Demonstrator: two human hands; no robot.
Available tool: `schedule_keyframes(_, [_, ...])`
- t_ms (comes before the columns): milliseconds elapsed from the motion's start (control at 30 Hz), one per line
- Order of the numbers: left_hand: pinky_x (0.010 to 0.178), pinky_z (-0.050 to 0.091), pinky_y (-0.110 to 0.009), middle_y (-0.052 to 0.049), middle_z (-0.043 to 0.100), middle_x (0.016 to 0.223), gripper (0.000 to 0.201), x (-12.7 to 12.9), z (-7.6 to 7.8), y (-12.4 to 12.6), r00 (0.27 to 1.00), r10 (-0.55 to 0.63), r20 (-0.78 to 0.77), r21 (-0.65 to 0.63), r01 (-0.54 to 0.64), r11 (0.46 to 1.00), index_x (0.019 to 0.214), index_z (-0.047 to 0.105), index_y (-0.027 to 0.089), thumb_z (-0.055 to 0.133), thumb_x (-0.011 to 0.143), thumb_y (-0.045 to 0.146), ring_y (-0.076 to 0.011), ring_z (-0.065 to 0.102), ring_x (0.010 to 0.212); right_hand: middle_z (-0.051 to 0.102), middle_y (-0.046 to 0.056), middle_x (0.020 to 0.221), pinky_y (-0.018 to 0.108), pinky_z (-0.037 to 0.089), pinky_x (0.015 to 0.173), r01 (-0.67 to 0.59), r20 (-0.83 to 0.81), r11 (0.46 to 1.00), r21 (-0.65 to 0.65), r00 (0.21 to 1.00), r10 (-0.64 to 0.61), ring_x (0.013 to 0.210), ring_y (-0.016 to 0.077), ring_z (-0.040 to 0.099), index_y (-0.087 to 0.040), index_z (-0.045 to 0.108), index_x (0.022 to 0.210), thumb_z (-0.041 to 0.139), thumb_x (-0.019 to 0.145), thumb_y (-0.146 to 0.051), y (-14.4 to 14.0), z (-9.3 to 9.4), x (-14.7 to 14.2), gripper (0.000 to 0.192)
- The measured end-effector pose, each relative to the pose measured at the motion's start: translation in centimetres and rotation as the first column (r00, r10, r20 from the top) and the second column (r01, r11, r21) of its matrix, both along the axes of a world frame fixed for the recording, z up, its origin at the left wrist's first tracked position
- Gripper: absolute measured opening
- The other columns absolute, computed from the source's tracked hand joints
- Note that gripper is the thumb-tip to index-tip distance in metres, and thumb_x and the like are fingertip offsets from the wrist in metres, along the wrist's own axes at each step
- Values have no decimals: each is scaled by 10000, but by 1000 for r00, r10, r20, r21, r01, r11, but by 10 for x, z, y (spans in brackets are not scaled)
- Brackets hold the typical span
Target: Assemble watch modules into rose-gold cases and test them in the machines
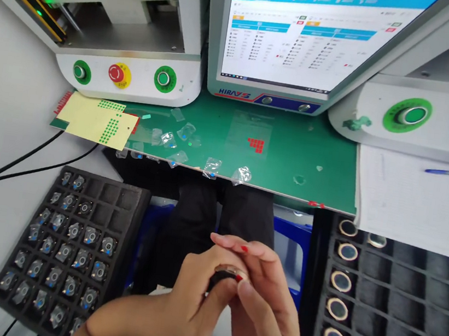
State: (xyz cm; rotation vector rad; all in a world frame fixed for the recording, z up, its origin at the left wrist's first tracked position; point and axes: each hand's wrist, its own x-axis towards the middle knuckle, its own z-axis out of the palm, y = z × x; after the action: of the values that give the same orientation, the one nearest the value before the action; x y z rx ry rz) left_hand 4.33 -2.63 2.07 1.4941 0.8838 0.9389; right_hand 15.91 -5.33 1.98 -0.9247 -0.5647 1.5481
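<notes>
In front of my lap, my left hand (202,292) is closed round a round, dark watch case (224,274) with a shiny rim, much of it hidden by fingers. My right hand (267,300) meets it from the other side; its thumb tip presses at the case's edge, where a small red sticker (239,278) shows. Another red sticker (244,249) clings to a right-hand finger. Whether the right hand carries any of the case's weight is hard to see.
At left, a black foam tray (131,200) holds several film-covered parts. Gold-rimmed round cases (342,281) line another tray at right. Film scraps (212,167), a red sticker sheet (256,144) and yellow sheets (90,120) lie on the green bench (291,166) below a monitor (283,38).
</notes>
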Motion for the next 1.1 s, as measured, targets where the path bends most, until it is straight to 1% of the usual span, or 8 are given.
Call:
schedule_keyframes(200, [745,564,-320,-71,698,948,236,4,5,2,988,14,-155,258,26,966,1208,516,221,366,1027,204,-214,688,818,741,12,1012,313,578,902,226,-51,974,-34,972,-228,983,187,722,-318,707,1042,625,906,-278,4,6,-10,164])
schedule_keyframes(300, [732,569,-329,-81,715,958,218,7,12,5,971,-38,-237,284,106,953,1200,502,212,370,1027,208,-229,701,815,724,-9,983,382,551,978,307,-61,949,-70,948,-311,943,174,720,-335,705,1022,549,916,-203,1,5,-15,230])
schedule_keyframes(367, [676,556,-321,-95,715,924,212,8,14,6,965,-29,-262,309,112,944,1179,509,191,367,1022,202,-228,693,760,710,-15,962,392,540,1000,285,-75,958,-36,955,-287,941,166,714,-332,702,1007,538,916,-186,-1,3,-17,237])
schedule_keyframes(567, [567,506,-323,-88,688,780,233,13,12,6,940,27,-340,407,122,905,1088,542,169,322,1025,215,-226,652,630,675,-37,841,329,580,909,398,-65,917,-30,915,-399,822,123,708,-321,698,921,476,928,-144,3,5,-17,284])
schedule_keyframes(700, [583,514,-342,-88,705,821,228,15,10,10,959,-4,-282,336,103,936,1070,576,203,357,1027,252,-237,664,650,685,-1,887,393,573,936,206,-77,975,-78,974,-212,924,194,713,-317,714,957,598,903,-326,6,9,-2,129])
schedule_keyframes(767, [629,536,-354,-97,720,878,210,14,9,10,964,-36,-262,298,117,947,1127,564,207,386,1022,244,-245,680,693,684,6,928,404,556,967,163,-89,984,-77,982,-169,976,209,701,-322,708,1004,651,864,-379,7,9,3,161])
schedule_keyframes(867, [663,551,-350,-107,723,917,236,11,10,9,962,-8,-273,328,101,939,1201,527,198,370,1027,232,-243,691,733,676,-13,880,390,555,963,223,-57,974,-44,973,-225,922,181,699,-338,697,983,652,856,-320,6,7,-2,136])
schedule_keyframes(1100, [622,533,-310,-101,718,855,228,12,12,7,944,74,-321,459,87,884,1142,523,161,332,1025,207,-219,677,683,677,-12,899,409,567,939,323,-82,945,48,945,-318,902,174,699,-340,672,989,516,882,-197,0,-2,-18,237])
